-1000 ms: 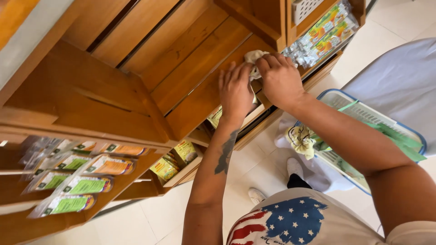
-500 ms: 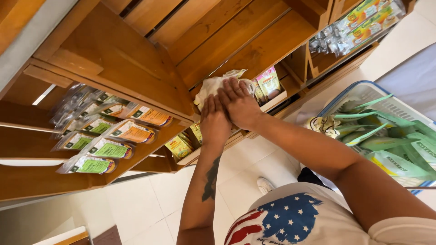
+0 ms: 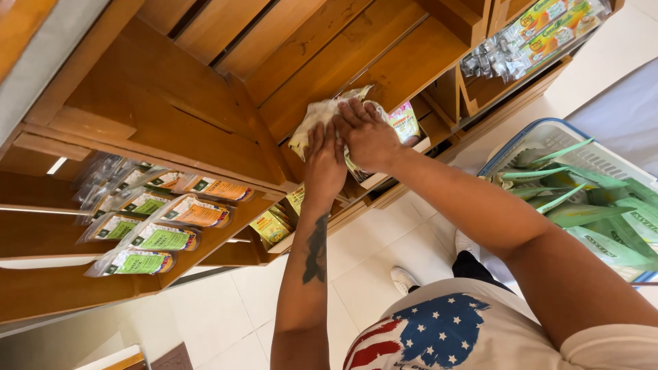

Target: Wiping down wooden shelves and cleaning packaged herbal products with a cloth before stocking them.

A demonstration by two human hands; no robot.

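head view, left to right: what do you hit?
Labelled packets on the left shelf → left hand → right hand on a pale packet → clear packets on the upper shelf → basket of green packets.

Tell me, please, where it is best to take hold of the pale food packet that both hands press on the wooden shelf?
Probably at its upper-left edge. The pale packet lies flat against the sloped wooden shelf, and the left hand and right hand cover its lower part. Only that edge shows free, so a grip from the upper left, pinching the thin rim, seems easiest.
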